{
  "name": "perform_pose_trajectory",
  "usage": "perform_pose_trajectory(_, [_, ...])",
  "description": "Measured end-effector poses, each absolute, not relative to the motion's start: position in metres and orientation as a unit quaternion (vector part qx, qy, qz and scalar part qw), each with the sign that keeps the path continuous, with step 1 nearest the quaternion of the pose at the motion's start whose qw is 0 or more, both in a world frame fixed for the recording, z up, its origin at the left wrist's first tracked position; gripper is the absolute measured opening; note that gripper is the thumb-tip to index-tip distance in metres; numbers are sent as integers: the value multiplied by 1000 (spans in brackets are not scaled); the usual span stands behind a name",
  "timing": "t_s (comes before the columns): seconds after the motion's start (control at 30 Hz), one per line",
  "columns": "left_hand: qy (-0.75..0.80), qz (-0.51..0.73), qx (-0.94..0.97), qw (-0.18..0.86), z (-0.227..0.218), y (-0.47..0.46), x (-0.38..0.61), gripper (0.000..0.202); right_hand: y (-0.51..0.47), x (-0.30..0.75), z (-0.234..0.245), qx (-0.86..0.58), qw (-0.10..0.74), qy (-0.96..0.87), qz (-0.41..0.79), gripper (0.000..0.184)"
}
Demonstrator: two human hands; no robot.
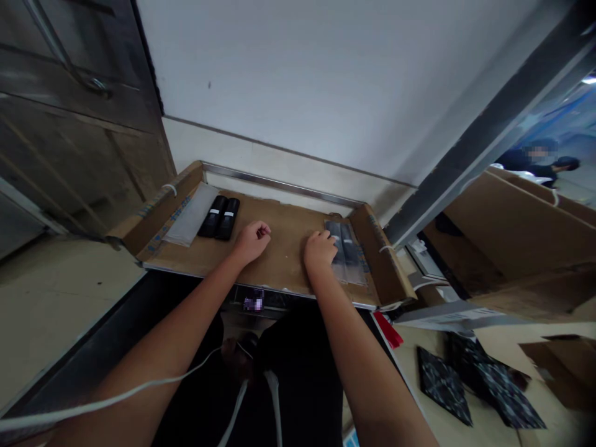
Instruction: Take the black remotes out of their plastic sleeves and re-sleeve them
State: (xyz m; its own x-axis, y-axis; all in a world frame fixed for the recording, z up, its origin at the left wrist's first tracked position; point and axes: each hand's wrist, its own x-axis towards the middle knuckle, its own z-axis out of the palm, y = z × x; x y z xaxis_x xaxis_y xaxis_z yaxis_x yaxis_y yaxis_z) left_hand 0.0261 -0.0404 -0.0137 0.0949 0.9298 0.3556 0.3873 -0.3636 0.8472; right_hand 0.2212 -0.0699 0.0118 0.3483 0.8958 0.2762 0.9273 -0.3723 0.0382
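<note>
My left hand [254,241] hovers over or rests on the middle of a cardboard-lined tray [284,214], its fingers loosely curled with nothing visible in them. To its left lie two long black items with white labels [221,217], side by side, and a stack of clear plastic bags [189,217]. My right hand [321,249] is at the left edge of two black items in clear plastic sleeves [344,248], fingers bent and somewhat apart over the plastic. Whether its fingertips grip the sleeve is hard to see.
Cardboard side flaps [384,257] are tied at both ends of the tray. A white wall panel [288,81] stands behind it. At right are a large cardboard box [526,230], dark patterned packages [484,379] on the floor and a person [535,161]. A white cord [139,388] crosses my left arm.
</note>
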Motion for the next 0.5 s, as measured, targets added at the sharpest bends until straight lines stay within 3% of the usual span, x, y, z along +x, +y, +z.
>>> perform_pose_trajectory(0.5, [469,454,715,248,-16,-41,30,15,-76,211,3,-750,102,-642,-125,26])
